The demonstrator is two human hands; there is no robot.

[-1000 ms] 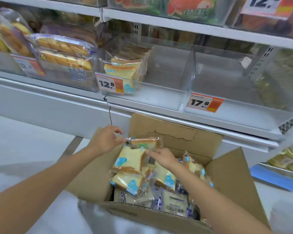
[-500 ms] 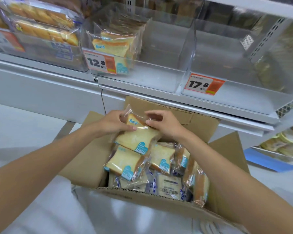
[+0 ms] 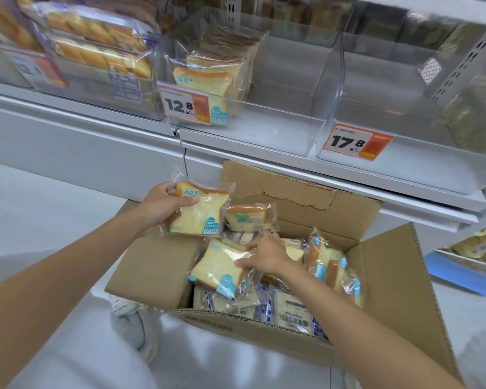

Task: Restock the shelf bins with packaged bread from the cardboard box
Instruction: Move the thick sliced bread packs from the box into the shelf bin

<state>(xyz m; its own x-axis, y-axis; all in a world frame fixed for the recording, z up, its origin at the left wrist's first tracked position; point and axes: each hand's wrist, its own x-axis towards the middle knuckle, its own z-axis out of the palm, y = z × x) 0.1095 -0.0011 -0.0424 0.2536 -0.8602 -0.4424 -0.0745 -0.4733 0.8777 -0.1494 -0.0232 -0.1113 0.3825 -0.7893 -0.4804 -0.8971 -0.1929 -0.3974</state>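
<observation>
Two packs: my left hand (image 3: 163,204) is gripping one bread pack (image 3: 198,213), my right hand (image 3: 267,255) pinching a second pack (image 3: 218,270) in the box (image 3: 390,276); squeezing lightly, I'm aiming for the 12 o'clock bin (image 3: 278,108).

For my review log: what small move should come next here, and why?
Probably the right hand lifts the toast pack it grips out of the cardboard box; the left hand holds a matching pack above it, and the 12.8 bin has room beside the same packs.
</observation>
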